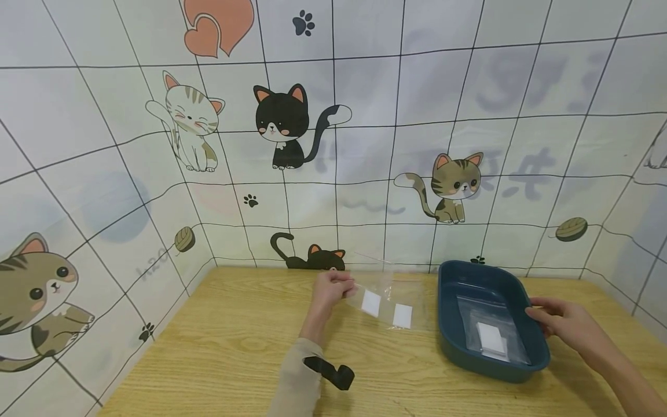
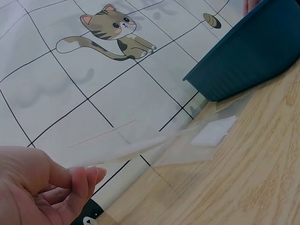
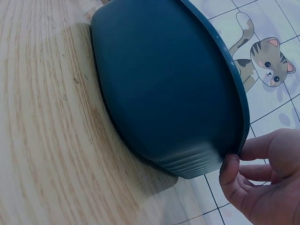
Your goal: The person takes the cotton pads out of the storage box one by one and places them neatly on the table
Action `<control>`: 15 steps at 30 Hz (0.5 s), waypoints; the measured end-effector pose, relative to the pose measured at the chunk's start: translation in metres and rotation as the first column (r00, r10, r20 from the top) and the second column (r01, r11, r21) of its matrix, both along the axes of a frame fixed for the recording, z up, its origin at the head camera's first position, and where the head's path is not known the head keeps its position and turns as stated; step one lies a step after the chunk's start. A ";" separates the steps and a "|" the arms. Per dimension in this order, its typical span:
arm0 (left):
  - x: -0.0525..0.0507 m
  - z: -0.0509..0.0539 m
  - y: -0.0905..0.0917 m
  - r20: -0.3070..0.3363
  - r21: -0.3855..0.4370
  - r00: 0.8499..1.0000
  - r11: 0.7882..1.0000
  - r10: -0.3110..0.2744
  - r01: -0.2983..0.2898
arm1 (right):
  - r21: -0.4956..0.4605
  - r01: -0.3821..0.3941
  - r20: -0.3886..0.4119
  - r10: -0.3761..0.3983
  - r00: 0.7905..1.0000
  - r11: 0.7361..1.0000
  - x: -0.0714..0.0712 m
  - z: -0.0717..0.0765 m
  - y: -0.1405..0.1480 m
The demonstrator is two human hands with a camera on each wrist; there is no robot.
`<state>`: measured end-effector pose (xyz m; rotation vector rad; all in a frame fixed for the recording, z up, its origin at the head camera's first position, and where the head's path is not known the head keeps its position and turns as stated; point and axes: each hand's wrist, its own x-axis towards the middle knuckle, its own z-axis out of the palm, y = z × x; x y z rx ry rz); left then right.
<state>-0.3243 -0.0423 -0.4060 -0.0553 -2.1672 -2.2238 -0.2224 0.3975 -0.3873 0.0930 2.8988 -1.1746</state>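
Observation:
My left hand (image 1: 332, 291) pinches the edge of a clear plastic bag (image 2: 183, 154) between thumb and fingertips. Two white squares (image 1: 371, 303) (image 1: 402, 316) show in the clear plastic; whether it is one bag or two overlapping, I cannot tell. At the right, my right hand (image 1: 563, 321) grips the rim of a dark teal basin (image 1: 495, 370), thumb and fingers on its right side, as the right wrist view also shows. Inside the basin lie clear bags with white pieces (image 1: 491, 339). The held plastic is left of the basin.
A wooden tabletop (image 1: 234, 347) lies under both hands. Behind it and at the sides hangs a white gridded sheet (image 1: 365, 145) printed with cartoon cats. A black strap (image 1: 333, 373) is round the left sleeve.

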 end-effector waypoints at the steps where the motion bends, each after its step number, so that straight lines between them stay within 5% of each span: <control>1: 0.000 -0.001 -0.001 0.003 -0.003 1.000 1.000 0.008 -0.008 | 0.002 0.001 0.004 -0.001 1.000 1.000 0.000 0.000 0.000; 9: -0.002 -0.006 -0.009 0.042 -0.022 0.998 0.999 0.040 -0.039 | 0.007 -0.003 0.004 0.003 1.000 1.000 0.000 0.000 0.000; 15: -0.001 -0.011 -0.012 0.050 -0.123 0.994 0.989 0.093 -0.086 | -0.008 -0.007 -0.016 0.007 1.000 1.000 0.001 -0.002 0.000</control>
